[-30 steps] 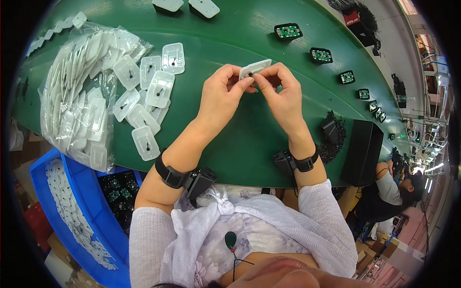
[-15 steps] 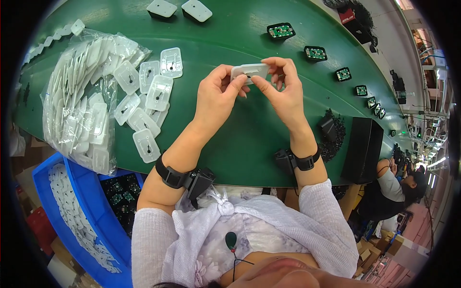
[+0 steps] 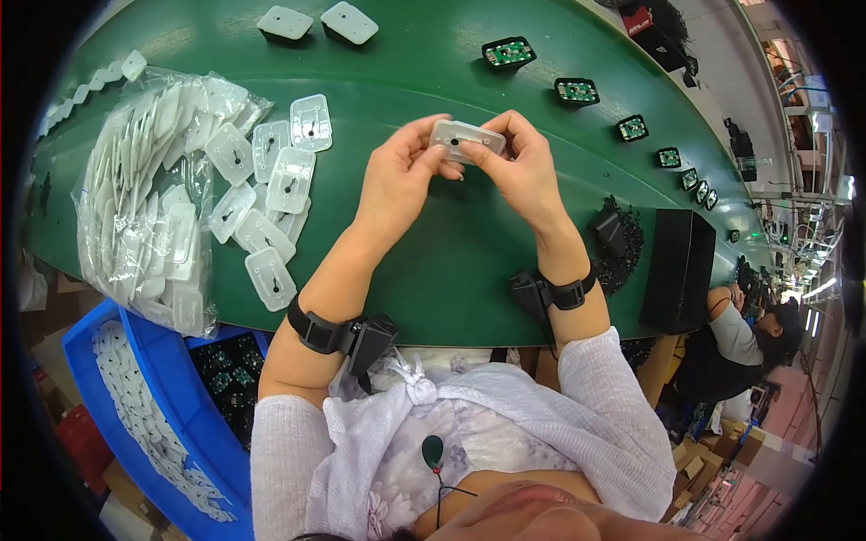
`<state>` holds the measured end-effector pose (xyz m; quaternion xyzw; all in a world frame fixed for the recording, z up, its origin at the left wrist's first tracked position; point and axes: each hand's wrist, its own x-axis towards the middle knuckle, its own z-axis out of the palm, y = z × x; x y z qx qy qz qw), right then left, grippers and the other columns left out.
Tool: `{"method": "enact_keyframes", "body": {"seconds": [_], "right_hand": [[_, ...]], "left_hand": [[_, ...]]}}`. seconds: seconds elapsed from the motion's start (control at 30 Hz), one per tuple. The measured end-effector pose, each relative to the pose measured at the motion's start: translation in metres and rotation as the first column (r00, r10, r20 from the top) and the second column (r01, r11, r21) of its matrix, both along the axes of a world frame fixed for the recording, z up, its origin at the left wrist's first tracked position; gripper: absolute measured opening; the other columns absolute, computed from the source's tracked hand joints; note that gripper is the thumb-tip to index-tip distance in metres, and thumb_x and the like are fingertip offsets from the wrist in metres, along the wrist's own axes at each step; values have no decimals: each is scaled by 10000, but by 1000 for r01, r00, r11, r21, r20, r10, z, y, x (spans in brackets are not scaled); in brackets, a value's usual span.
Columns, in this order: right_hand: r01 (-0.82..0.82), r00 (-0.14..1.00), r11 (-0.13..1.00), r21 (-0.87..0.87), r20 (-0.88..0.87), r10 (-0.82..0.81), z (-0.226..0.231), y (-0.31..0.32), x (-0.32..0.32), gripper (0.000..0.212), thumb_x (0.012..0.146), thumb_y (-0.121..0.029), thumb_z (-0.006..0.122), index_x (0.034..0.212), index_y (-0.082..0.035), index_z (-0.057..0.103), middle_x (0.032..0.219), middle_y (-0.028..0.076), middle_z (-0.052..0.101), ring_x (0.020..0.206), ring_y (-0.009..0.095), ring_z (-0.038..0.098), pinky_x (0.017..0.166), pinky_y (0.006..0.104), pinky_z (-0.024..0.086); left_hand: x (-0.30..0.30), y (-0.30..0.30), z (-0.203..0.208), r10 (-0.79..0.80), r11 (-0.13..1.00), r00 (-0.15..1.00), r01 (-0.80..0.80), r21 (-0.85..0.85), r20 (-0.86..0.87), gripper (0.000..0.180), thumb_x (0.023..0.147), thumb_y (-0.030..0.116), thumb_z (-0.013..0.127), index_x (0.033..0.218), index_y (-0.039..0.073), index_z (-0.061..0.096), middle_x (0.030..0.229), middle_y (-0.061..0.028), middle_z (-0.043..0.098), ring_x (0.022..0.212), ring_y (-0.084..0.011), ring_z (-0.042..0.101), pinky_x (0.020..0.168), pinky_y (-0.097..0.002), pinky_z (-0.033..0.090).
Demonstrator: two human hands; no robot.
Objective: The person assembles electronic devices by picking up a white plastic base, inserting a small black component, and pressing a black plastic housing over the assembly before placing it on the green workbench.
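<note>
Over the middle of the green table I hold a translucent white plastic cover (image 3: pixel 483 137) with a black spot on its face. My right hand (image 3: pixel 528 171) grips its right part, thumb across the front and fingers behind. At the left end, my left hand (image 3: pixel 394 180) is closed about the cover's edge; its upper fingers are slightly blurred. To the left lie several loose covers of the same kind (image 3: pixel 290 178), each with a dark keyhole-like mark. Beside them a clear plastic bag (image 3: pixel 135 234) is packed with more covers.
Black housings with green circuit boards (image 3: pixel 510 54) run along the far right. Two white-topped housings (image 3: pixel 350 23) stand at the back. Small black parts (image 3: pixel 622 257) lie near a black box (image 3: pixel 678 270). Blue bins (image 3: pixel 162 361) stand lower left. A co-worker (image 3: pixel 744 343) sits at right.
My left thumb has slid off the cover's face toward its lower left edge. The cover has tilted, its right end now lower. The whole view has shifted slightly.
</note>
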<state>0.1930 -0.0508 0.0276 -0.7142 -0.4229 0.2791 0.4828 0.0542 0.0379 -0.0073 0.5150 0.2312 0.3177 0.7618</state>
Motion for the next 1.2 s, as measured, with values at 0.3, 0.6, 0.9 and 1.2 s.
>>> {"method": "enact_keyframes", "body": {"seconds": [0.3, 0.6, 0.9, 1.2], "right_hand": [[38, 642, 965, 261, 734, -224, -3, 64, 83, 285, 730, 39, 523, 972, -57, 639, 959, 79, 651, 952, 246, 596, 863, 364, 450], [112, 474, 992, -61, 881, 1, -31, 101, 134, 416, 699, -38, 601, 1106, -125, 583, 1184, 133, 519, 1119, 315, 481, 962, 411, 422], [195, 867, 980, -38, 475, -154, 11, 1, 58, 343, 827, -257, 690, 1059, -31, 577, 885, 98, 618, 706, 184, 567, 691, 297, 465], [81, 751, 986, -143, 660, 34, 11, -65, 37, 377, 829, -151, 701, 1172, -34, 595, 1126, 126, 618, 1026, 264, 594, 890, 327, 471]], "left_hand": [[-9, 21, -10, 459, 757, 843, -206, 620, -281, 83, 898, 37, 539, 980, 31, 527, 822, -121, 609, 682, -253, 613, 626, -370, 486], [-11, 20, -17, 524, 503, 777, 49, 863, -349, 87, 864, 65, 578, 951, 74, 579, 920, -107, 490, 865, -301, 545, 668, -402, 482], [-15, -1, 0, 595, 343, 658, 313, 886, -462, 512, 687, 295, 804, 1018, 14, 532, 960, -106, 493, 899, -275, 510, 746, -372, 433], [-6, 3, -14, 314, 235, 908, 211, 949, -279, 505, 754, -67, 540, 1240, 69, 520, 1242, -103, 569, 1182, -269, 500, 980, -397, 378]]}}
